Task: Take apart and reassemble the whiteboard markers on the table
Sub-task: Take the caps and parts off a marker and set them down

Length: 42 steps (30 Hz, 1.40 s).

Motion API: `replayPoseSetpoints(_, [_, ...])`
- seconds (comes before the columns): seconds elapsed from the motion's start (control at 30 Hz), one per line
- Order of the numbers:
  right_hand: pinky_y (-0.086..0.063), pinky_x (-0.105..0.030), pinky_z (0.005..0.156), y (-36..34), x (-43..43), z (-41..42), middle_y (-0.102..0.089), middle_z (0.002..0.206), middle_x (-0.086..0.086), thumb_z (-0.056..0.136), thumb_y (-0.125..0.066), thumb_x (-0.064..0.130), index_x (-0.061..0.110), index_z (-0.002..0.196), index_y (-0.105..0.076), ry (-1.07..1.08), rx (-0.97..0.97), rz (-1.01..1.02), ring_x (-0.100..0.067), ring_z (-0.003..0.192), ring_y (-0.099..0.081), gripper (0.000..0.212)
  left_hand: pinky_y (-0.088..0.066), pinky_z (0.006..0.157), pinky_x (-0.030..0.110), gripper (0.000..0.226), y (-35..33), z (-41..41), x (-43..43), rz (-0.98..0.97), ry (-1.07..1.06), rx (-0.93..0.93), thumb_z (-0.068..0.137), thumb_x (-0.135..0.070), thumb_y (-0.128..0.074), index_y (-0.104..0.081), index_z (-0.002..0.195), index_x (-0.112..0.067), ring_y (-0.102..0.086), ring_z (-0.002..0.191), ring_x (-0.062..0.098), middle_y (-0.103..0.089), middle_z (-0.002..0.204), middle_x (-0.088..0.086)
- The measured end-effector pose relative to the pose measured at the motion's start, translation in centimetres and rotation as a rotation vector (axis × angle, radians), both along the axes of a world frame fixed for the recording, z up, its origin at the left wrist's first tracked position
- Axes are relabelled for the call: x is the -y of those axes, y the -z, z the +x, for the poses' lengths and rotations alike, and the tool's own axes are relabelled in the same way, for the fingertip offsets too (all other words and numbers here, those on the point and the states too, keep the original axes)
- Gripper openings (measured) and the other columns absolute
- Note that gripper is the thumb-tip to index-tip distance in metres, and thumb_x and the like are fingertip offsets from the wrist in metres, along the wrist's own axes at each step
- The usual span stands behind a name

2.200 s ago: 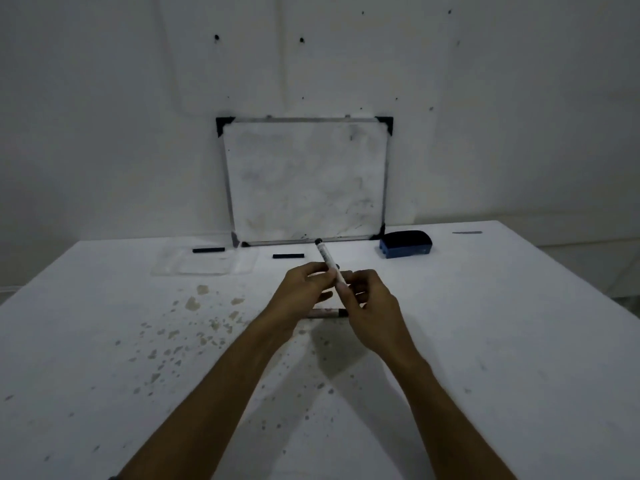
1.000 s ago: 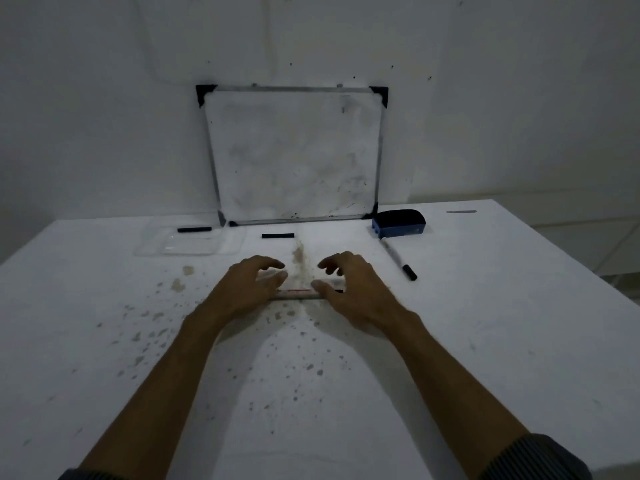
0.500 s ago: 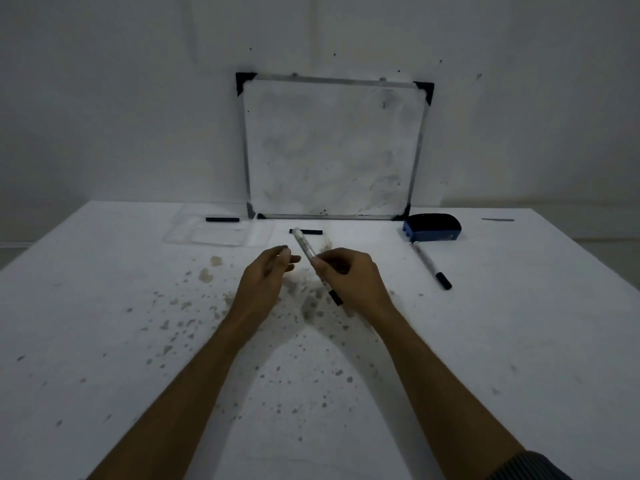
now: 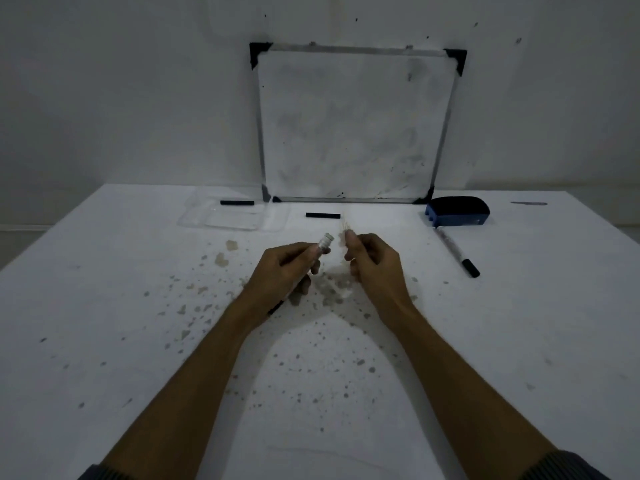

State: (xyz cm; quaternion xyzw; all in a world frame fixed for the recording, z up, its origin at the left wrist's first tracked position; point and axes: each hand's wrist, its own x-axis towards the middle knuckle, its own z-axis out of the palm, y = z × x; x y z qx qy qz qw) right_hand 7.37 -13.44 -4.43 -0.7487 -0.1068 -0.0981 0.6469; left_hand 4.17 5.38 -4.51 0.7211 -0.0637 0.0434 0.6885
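Note:
My left hand (image 4: 287,268) is closed around a whiteboard marker (image 4: 325,242), held tilted above the table (image 4: 104,306). Its pale ridged end sticks up past my fingers, and a dark end shows below my wrist. My right hand (image 4: 372,265) is just right of that ridged end, a small gap away. Its thumb and fingers are pinched together; I cannot make out anything between them. A second marker (image 4: 454,251) with a black cap lies on the table to the right. Two short black marker parts lie further back, one (image 4: 322,215) on the table and one (image 4: 237,203) by the tray.
A small whiteboard (image 4: 356,126) leans on the wall at the back of the table. A blue eraser (image 4: 457,211) sits at its right foot, a clear plastic tray (image 4: 235,218) at its left. A thin grey object (image 4: 529,203) lies far right. Brown stains speckle the tabletop.
The marker has passed from my right hand to my left, which now grips it. My right hand has let go and pinched shut beside the marker's upper end.

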Motion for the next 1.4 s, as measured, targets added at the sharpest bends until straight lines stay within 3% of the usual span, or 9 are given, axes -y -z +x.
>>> replayPoseSetpoints(0.27, [-0.041, -0.022, 0.051, 1.2, 0.4, 0.0, -0.052, 0.049, 0.008, 0.104, -0.045, 0.049, 0.028, 0.055, -0.051, 0.114, 0.169, -0.471, -0.006, 0.044, -0.046, 0.053, -0.049, 0.063, 0.01, 0.03, 0.9, -0.9, 1.7, 0.719, -0.089, 0.458, 0.102, -0.044, -0.062, -0.081, 0.116, -0.025, -0.066, 0.062, -0.003, -0.083, 0.092, -0.009])
replayPoseSetpoints(0.37, [-0.038, -0.024, 0.047, 1.2, 0.7, 0.2, -0.042, 0.04, 0.009, 0.104, -0.048, 0.039, 0.026, 0.045, -0.044, 0.157, 0.148, -0.498, -0.008, 0.037, -0.037, 0.06, -0.057, 0.066, 0.024, 0.036, 0.6, -0.8, 1.6, 0.98, -0.201, 0.615, 0.105, -0.044, -0.054, -0.082, 0.113, -0.024, -0.074, 0.075, 0.008, -0.084, 0.097, -0.005])
replayPoseSetpoints(0.6, [-0.032, -0.003, 0.044, 0.0, 0.4, -0.9, -0.034, 0.041, 0.027, 0.099, -0.049, 0.026, 0.025, 0.055, -0.052, 0.088, 0.537, -0.326, 0.005, 0.034, -0.044, 0.045, -0.037, 0.044, 0.018, 0.051, -1.0, -1.1, 0.7, 0.215, 0.289, -0.156, 0.1, -0.065, -0.049, -0.084, 0.094, -0.029, -0.042, 0.045, 0.003, -0.057, 0.06, -0.013])
replayPoseSetpoints(0.77, [-0.04, -0.016, 0.043, 0.1, -0.4, -1.4, -0.056, 0.05, 0.007, 0.099, -0.033, 0.066, 0.024, 0.059, -0.056, 0.054, 0.344, -0.287, -0.012, 0.046, -0.054, 0.062, -0.042, 0.047, 0.022, 0.047, -0.6, -1.1, 0.4, 0.136, 0.213, -0.123, 0.1, -0.065, -0.051, -0.08, 0.114, -0.03, -0.051, 0.052, 0.007, -0.062, 0.071, -0.007])
replayPoseSetpoints(0.87, [-0.042, -0.015, 0.051, 0.0, -0.1, -1.6, -0.058, 0.061, 0.001, 0.088, -0.032, 0.081, 0.021, 0.074, -0.059, 0.055, 0.21, -0.281, -0.007, 0.055, -0.054, 0.068, -0.056, 0.076, 0.026, 0.038, -0.5, -0.8, 0.9, -0.034, 0.023, -0.025, 0.102, -0.058, -0.053, -0.078, 0.112, -0.03, -0.075, 0.084, 0.013, -0.078, 0.091, -0.004])
replayPoseSetpoints(0.97, [-0.046, -0.006, 0.061, -0.3, -0.3, -1.9, -0.065, 0.08, 0.013, 0.086, -0.049, 0.076, 0.032, 0.095, -0.061, -0.042, 0.102, -0.312, 0.003, 0.07, -0.061, 0.047, -0.058, 0.097, 0.025, 0.039, -0.5, -0.8, 1.3, -0.141, -0.027, 0.026, 0.106, -0.052, -0.05, -0.074, 0.119, -0.025, -0.073, 0.118, 0.014, -0.079, 0.121, -0.001])
replayPoseSetpoints(1.13, [-0.061, -0.025, 0.062, -0.7, -0.5, -2.4, -0.076, 0.086, 0.005, 0.091, -0.071, 0.045, 0.027, 0.112, -0.067, -0.182, 0.0, -0.146, -0.011, 0.073, -0.073, 0.027, -0.043, 0.115, 0.044, 0.04, -0.5, -0.7, 1.6, -0.325, -0.048, 0.011, 0.113, -0.034, -0.043, -0.058, 0.13, -0.001, -0.065, 0.132, 0.023, -0.073, 0.136, 0.008])
replayPoseSetpoints(1.33, [-0.055, -0.023, 0.058, -1.1, 0.2, -1.3, -0.068, 0.077, -0.005, 0.078, -0.086, 0.03, 0.013, 0.098, -0.08, -0.182, -0.436, 0.703, -0.012, 0.064, -0.063, 0.026, -0.06, 0.081, 0.028, 0.024, -0.8, -1.2, 1.8, -0.142, -0.134, -0.012, 0.104, -0.03, -0.063, -0.072, 0.114, -0.011, -0.077, 0.097, 0.014, -0.082, 0.103, 0.004])
replayPoseSetpoints(1.4, [-0.055, -0.024, 0.058, -0.9, 0.4, -0.9, -0.068, 0.078, -0.004, 0.082, -0.082, 0.034, 0.013, 0.095, -0.081, -0.188, -0.469, 0.68, -0.012, 0.064, -0.062, 0.024, -0.054, 0.063, 0.021, 0.018, -0.6, -1.5, 2.0, 0.029, -0.13, 0.016, 0.099, -0.034, -0.071, -0.075, 0.105, -0.017, -0.069, 0.073, 0.007, -0.076, 0.081, -0.004])
